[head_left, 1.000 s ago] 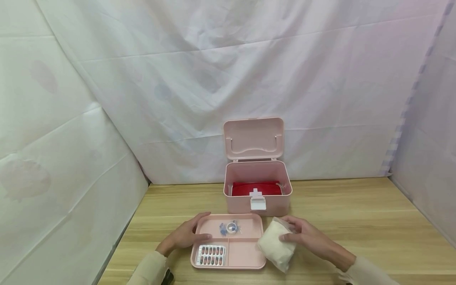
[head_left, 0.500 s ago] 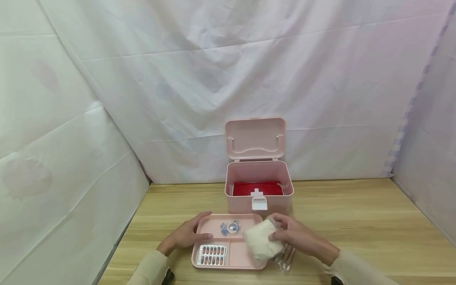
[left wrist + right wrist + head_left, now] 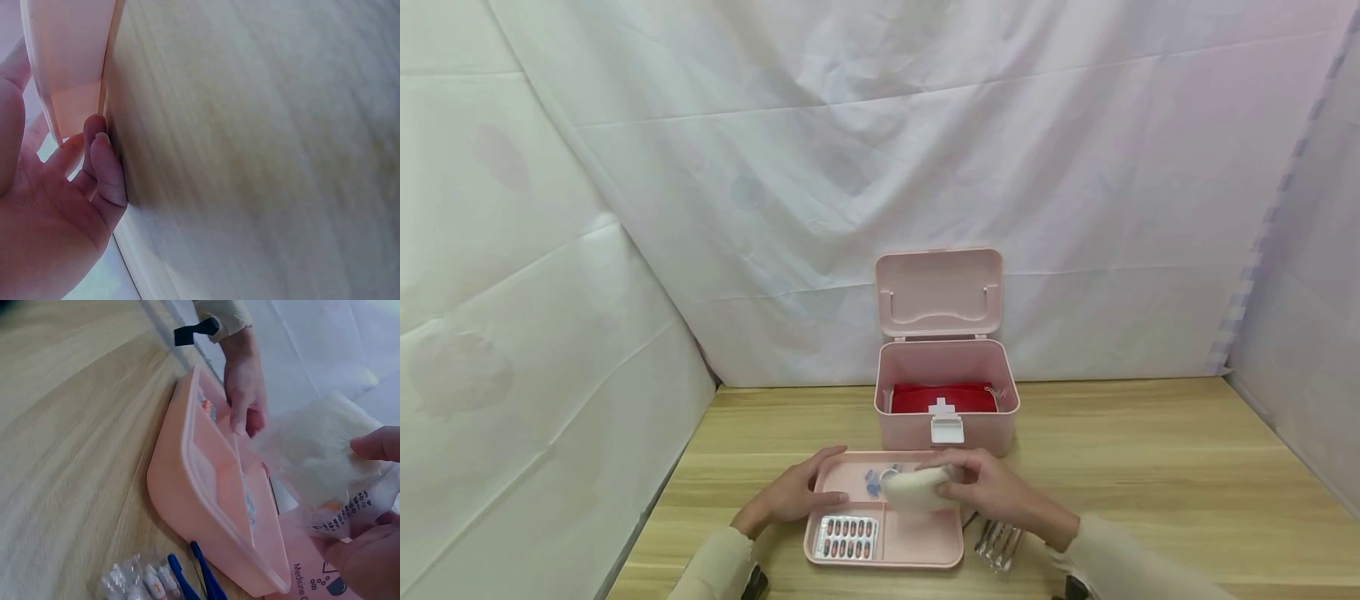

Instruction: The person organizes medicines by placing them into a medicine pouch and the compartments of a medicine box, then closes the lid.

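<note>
My left hand [image 3: 793,492] grips the left side of a pink divided tray [image 3: 921,546], thumb over the rim. In the left wrist view its fingers curl against the tray's outer wall. My right hand [image 3: 992,487] pinches a soft white pad in a clear printed wrapper [image 3: 319,453] between thumb and fingers. It holds this pack over the tray's right half, tilted edge-on in the head view. A blister pack of capsules [image 3: 847,537] lies in the tray's front left compartment. Small blue-and-white wrapped items [image 3: 874,482] lie in the back compartment, partly hidden by the pack.
Behind the tray stands an open pink medicine box [image 3: 895,429] with a red pouch [image 3: 940,398] inside. Right of the tray lie a clear packet of small items [image 3: 998,543] and a blue two-pronged tool [image 3: 203,575]. White cloth [image 3: 790,208] hangs behind the table.
My right hand has carried the wrapped pad leftward from the tray's right side to above it and tilted it. The clear packet beside the tray has come into view. My left hand has stayed put.
</note>
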